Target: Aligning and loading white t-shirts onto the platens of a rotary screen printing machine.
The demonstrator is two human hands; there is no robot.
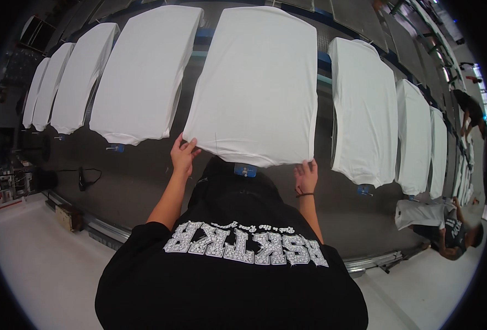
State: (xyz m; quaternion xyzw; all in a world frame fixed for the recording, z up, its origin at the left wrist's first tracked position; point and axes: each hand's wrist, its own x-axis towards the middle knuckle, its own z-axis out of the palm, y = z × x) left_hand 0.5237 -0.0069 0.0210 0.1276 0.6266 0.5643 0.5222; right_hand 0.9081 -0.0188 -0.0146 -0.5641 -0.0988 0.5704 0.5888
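1. White cloth (pixel 257 82): thin fabric, matt; smooth and taut across the top, creased and softly rumpled near the lower edge.
2. Neighbouring cloths (pixel 144 71): same matt white fabric look; mostly smooth, wrinkled along the lower edges.
3. Blue tab (pixel 245 171): hard-looking, smooth; plastic or painted metal, cannot tell which of the 2.
4. Black shirt (pixel 227 297): soft matt cloth. White letters (pixel 243 250) on it show a cracked, stone-like pattern; raised or flat unclear.
5. Dark floor (pixel 144 190): smooth, low sheen.
6. Pale floor (pixel 117 286): smooth, near matt.
7. Rail (pixel 111 229): silvery metal, somewhat shiny.
8. Box (pixel 67 218): brown, dull; wood or card, cannot tell.
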